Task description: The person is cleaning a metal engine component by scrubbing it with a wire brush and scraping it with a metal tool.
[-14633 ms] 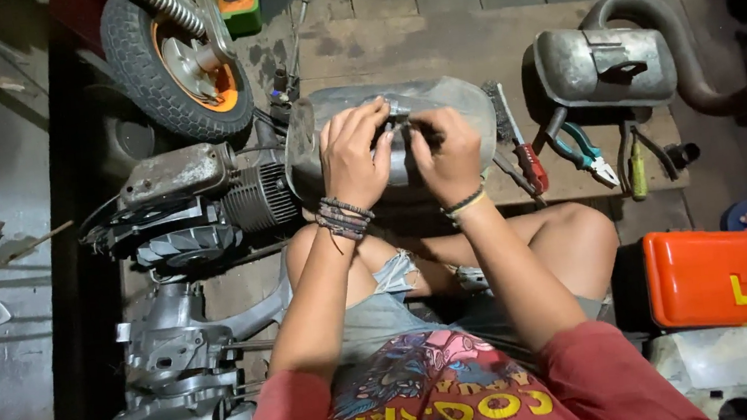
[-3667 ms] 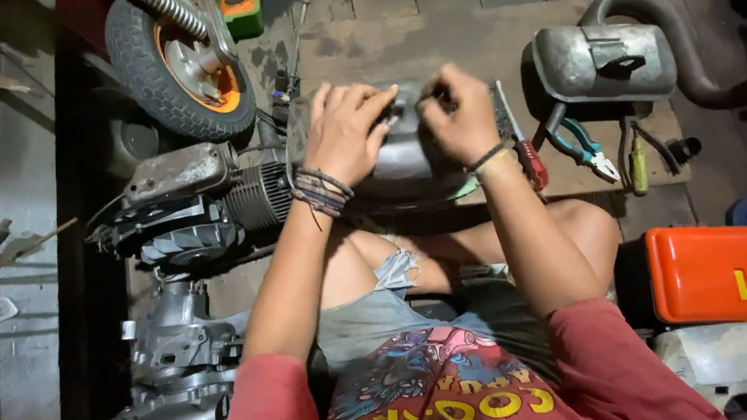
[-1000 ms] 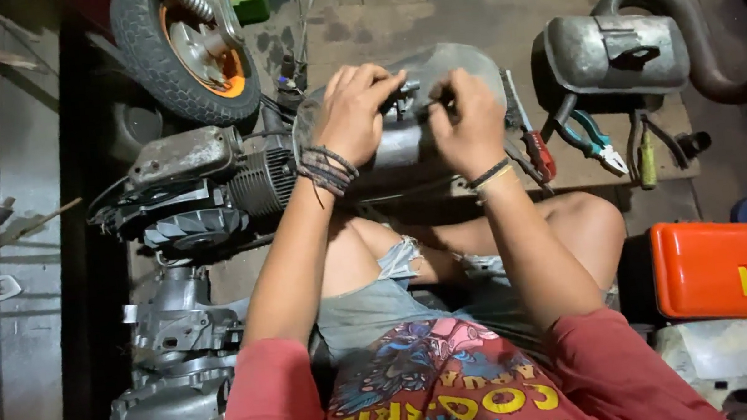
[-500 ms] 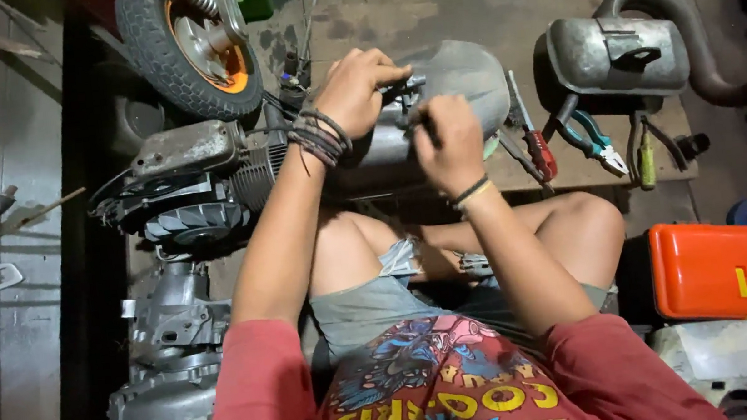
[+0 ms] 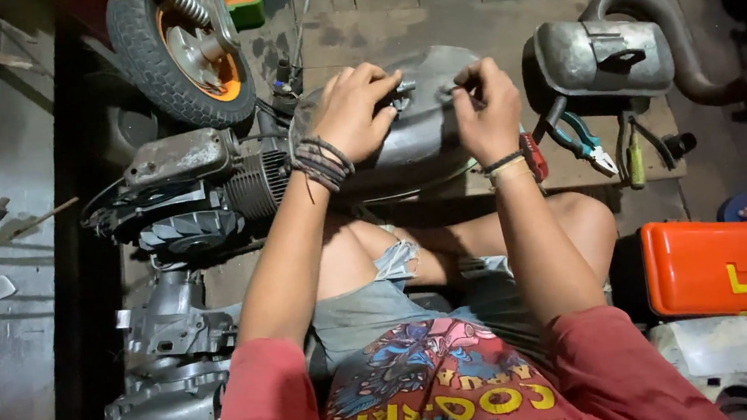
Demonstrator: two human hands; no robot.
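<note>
You are working on a grey metal cover (image 5: pixel 421 132), rounded and dull, which is lying on the wooden boards just beyond your knees. Its curved face is turning up toward you, scuffed and slightly shiny. It is sitting between the engine on one side and the pliers on the other. A small metal fitting (image 5: pixel 401 94) is standing out near its upper edge. Your left hand (image 5: pixel 353 111) is resting on the cover at that fitting, and your right hand (image 5: pixel 485 112) is pinching something too small to tell at the same edge.

I see an orange toolbox (image 5: pixel 730 265) at right, well apart from a small orange-rimmed wheel (image 5: pixel 180 50) at upper left. Blue-handled pliers (image 5: pixel 578 135) lie just below a grey muffler (image 5: pixel 619 54).
</note>
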